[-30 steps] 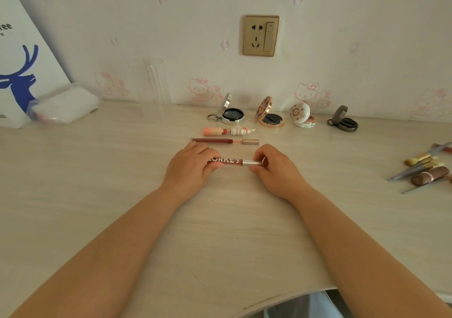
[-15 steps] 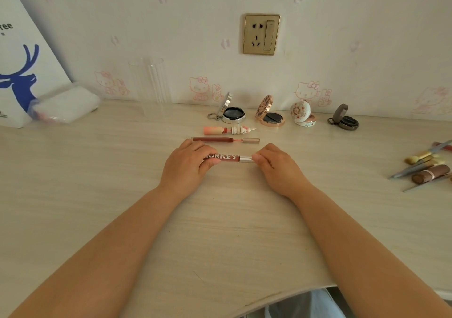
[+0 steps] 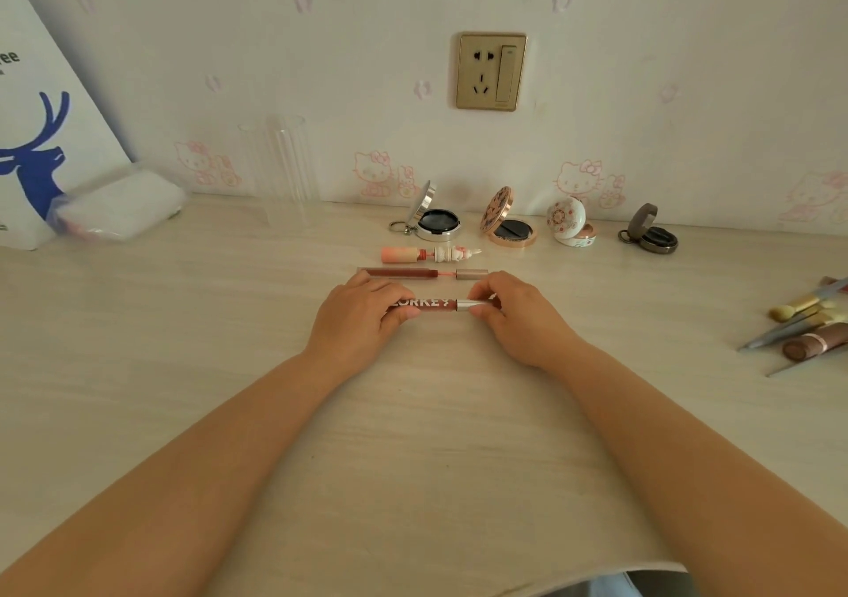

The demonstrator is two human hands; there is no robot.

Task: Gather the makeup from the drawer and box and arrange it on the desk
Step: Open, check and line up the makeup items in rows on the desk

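A gold wall socket sits above the desk's far edge; a white deer-print bag leans at its far-left corner.

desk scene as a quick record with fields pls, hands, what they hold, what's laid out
left hand: grips lip gloss body
right hand: pinches its silver cap end
gloss: level, low over desk
row behind: two lip tubes, lying flat
back row: four open compacts by wall
right edge: brushes, piled
left: clear cup, white pouch

Four open compacts, three lip glosses (one held).
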